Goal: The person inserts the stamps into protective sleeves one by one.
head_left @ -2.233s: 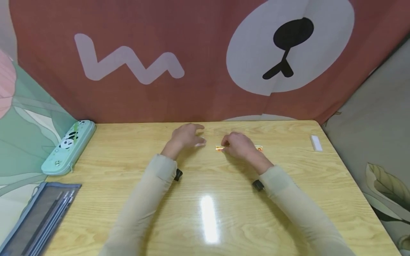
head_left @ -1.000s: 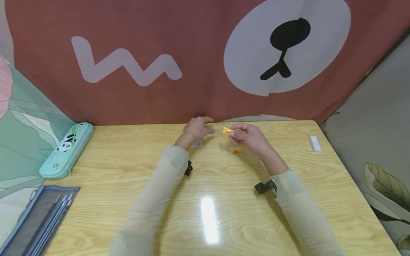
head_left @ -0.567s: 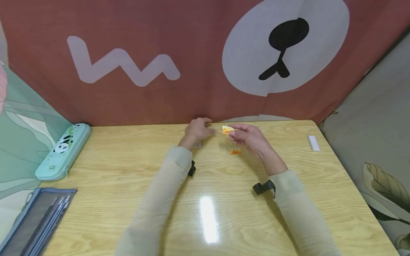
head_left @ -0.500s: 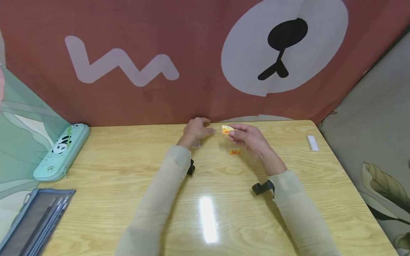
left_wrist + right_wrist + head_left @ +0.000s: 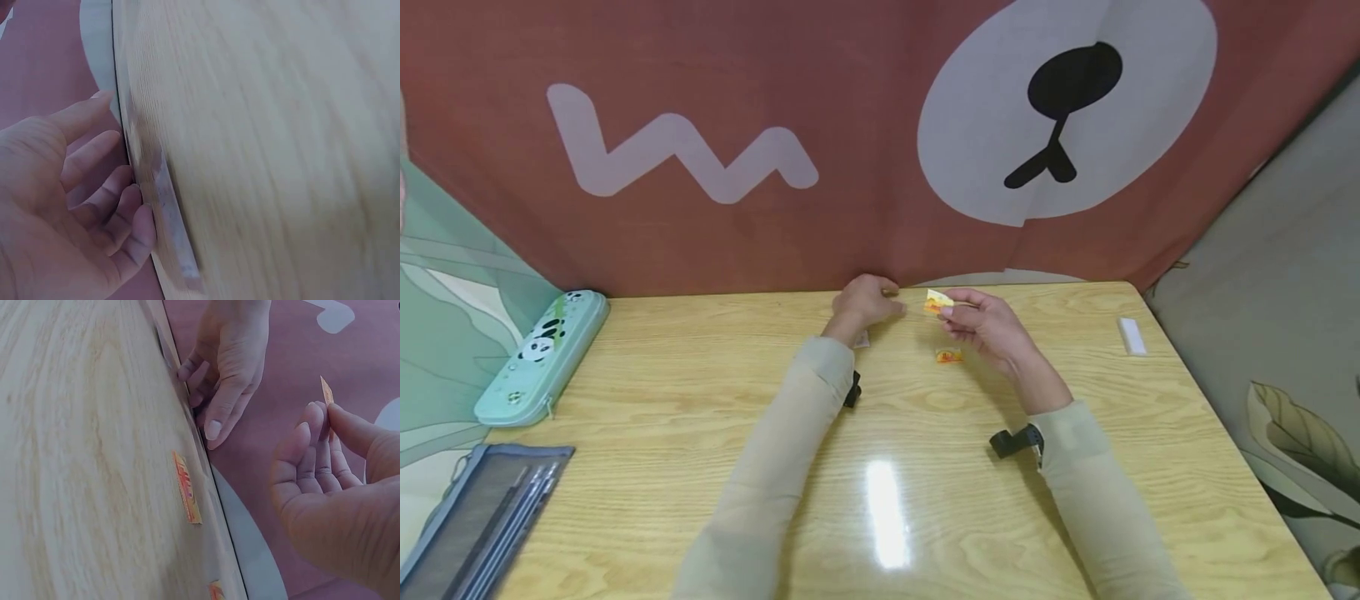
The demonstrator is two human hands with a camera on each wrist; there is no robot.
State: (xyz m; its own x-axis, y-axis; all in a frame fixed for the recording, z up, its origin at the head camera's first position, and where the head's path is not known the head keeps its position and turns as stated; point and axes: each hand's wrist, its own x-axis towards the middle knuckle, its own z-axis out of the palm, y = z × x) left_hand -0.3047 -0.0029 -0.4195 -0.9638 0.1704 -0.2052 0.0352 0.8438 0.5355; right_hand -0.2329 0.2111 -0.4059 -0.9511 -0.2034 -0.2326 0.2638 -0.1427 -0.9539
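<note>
My right hand pinches a small orange-and-yellow printed slip between thumb and fingertips, raised off the table. In the right wrist view the slip appears almost edge-on. Below that hand, a similar orange slip lies flat on the wood; the end of another shows at the bottom of the right wrist view. My left hand hovers by the table's back edge, fingers loosely bent around nothing. A thin, clear-whitish flat piece lies beside its little finger; whether they touch I cannot tell.
A mint panda pencil case and a mesh pouch with slim sticks lie on the left. A white block sits at the right. Red cloth hangs behind the wooden table.
My right hand has picked up an orange slip and raised it. My left hand has moved right and back, away from the whitish piece. Over the last half second both hands barely move.
</note>
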